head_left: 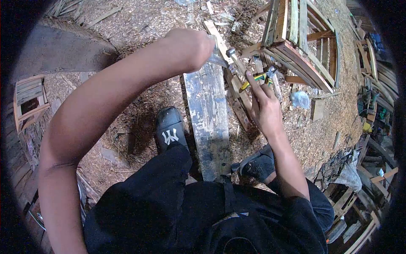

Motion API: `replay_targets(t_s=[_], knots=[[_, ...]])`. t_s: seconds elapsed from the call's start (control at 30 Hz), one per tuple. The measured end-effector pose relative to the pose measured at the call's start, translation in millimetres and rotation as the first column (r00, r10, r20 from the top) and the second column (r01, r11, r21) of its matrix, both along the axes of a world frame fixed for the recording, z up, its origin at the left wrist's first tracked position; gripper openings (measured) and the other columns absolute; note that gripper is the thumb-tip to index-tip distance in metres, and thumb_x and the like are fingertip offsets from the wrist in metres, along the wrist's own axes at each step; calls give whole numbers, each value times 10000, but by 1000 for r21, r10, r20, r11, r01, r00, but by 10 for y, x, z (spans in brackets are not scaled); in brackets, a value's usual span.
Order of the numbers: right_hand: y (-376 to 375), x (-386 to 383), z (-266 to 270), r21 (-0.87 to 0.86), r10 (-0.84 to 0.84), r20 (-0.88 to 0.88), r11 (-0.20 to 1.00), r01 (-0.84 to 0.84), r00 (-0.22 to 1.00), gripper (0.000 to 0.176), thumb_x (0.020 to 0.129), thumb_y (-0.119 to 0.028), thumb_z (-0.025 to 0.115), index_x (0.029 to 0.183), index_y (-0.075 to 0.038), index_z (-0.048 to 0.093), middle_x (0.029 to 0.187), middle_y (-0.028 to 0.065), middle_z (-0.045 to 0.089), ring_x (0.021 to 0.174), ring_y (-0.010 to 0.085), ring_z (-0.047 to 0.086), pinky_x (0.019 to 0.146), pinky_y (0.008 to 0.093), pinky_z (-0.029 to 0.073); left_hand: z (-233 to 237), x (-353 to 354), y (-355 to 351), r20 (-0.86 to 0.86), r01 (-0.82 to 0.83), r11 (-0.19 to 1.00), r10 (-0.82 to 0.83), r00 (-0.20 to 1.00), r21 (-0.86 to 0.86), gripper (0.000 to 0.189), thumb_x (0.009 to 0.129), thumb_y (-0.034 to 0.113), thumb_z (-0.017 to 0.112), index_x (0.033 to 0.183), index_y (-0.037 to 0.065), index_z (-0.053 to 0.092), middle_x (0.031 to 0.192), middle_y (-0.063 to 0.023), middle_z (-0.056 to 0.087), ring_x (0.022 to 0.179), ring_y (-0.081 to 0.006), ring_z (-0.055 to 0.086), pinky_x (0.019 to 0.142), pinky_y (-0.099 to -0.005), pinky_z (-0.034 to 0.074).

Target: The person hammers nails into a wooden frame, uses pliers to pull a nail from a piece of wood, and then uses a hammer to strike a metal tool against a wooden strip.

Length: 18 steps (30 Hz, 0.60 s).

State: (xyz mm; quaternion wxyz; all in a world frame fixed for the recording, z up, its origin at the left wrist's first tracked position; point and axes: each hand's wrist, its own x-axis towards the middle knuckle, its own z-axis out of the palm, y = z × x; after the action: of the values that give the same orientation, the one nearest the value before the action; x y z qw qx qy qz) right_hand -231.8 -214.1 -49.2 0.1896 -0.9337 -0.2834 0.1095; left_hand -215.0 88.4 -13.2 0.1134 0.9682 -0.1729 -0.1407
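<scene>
My left hand (192, 48) is closed in a fist above the far end of a worn plank (208, 114). A clear strip or bag edge (216, 59) shows beside its fingers; what the fist grips is hidden. My right hand (266, 106) holds a hammer (237, 62) near its handle, with the metal head pointing up and left toward my left hand. Pliers (258, 80) with yellow-green grips lie just beyond my right fingers, jaws to the right. A light wooden slat (218, 40) extends past the plank's far end.
A slatted wooden frame (296, 55) stands at the upper right. A clear plastic bag (299, 99) and a small wood block (317, 109) lie on the chip-covered ground. My shoes (170, 127) flank the plank. Scrap wood (368, 169) is piled at the right.
</scene>
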Motion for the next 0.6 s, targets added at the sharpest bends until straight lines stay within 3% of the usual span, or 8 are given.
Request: replay_targets(t_s=[0.07, 0.17, 0.23, 0.33, 0.4, 0.47, 0.53, 0.6], knots=[[41, -14, 58, 70, 1, 21, 998, -2, 1000, 719, 879, 69, 634, 1519, -246, 536, 961, 206, 626, 814, 391, 644, 767, 510, 531, -91, 11, 20, 82, 12, 998, -6, 997, -68, 243, 893, 248, 687, 915, 8, 661, 813, -221, 685, 789, -435, 702, 695, -525, 565], [48, 28, 28, 88, -18, -8, 996, 19, 1000, 627, 920, 62, 618, 1496, -179, 562, 1063, 227, 683, 938, 376, 699, 827, 470, 555, -82, 13, 9, -48, 2, 996, 2, 999, 92, 252, 909, 260, 690, 932, 11, 662, 835, -222, 685, 797, -432, 703, 709, -527, 570], [30, 59, -67, 259, -93, -149, 957, 129, 984, 505, 993, -3, 590, 1485, -110, 564, 1240, 231, 703, 1136, 309, 706, 905, 408, 560, -186, -56, 73, -144, -83, 994, 92, 985, 69, 299, 943, 305, 684, 941, 6, 660, 869, -223, 687, 821, -430, 703, 728, -527, 572], [13, -12, -18, 240, -216, -324, 923, 301, 921, 423, 1050, -78, 548, 1473, -68, 564, 1392, 212, 641, 1291, 243, 624, 1006, 363, 520, -300, -198, 161, -198, -99, 989, 120, 973, 109, 334, 985, 360, 644, 980, 27, 652, 898, -207, 686, 849, -427, 700, 742, -533, 569], [-72, -72, -155, 254, -225, -300, 918, 305, 927, 421, 1070, -109, 526, 1488, -73, 548, 1383, 195, 655, 1276, 230, 625, 1044, 378, 494, -525, -336, 250, -144, -108, 992, 116, 983, 68, 355, 992, 384, 628, 1008, 31, 662, 897, -198, 696, 841, -400, 716, 729, -522, 579], [-78, -128, -197, 284, -291, -429, 855, 434, 855, 402, 1050, -112, 546, 1448, -79, 590, 1303, 244, 684, 1181, 256, 689, 1009, 373, 497, -698, -448, 296, -91, -111, 993, 113, 989, 28, 380, 998, 408, 611, 1036, 35, 671, 895, -189, 706, 833, -374, 731, 716, -512, 588], [-51, -146, -191, 329, -251, -350, 869, 369, 903, 406, 1051, -117, 545, 1454, -80, 584, 1326, 232, 678, 1239, 255, 657, 1050, 371, 471, -787, -528, 322, -43, -144, 989, 143, 989, -25, 355, 1008, 412, 600, 1124, 78, 631, 927, -192, 700, 878, -389, 725, 739, -516, 583], [-45, -172, -230, 310, -310, -444, 827, 468, 841, 415, 1051, -120, 547, 1464, -91, 578, 1341, 247, 663, 1266, 247, 638, 1089, 355, 447, -857, -527, 362, -87, -163, 986, 159, 983, -39, 341, 1009, 420, 599, 1149, 109, 588, 969, -185, 679, 893, -419, 698, 752, -547, 561]])
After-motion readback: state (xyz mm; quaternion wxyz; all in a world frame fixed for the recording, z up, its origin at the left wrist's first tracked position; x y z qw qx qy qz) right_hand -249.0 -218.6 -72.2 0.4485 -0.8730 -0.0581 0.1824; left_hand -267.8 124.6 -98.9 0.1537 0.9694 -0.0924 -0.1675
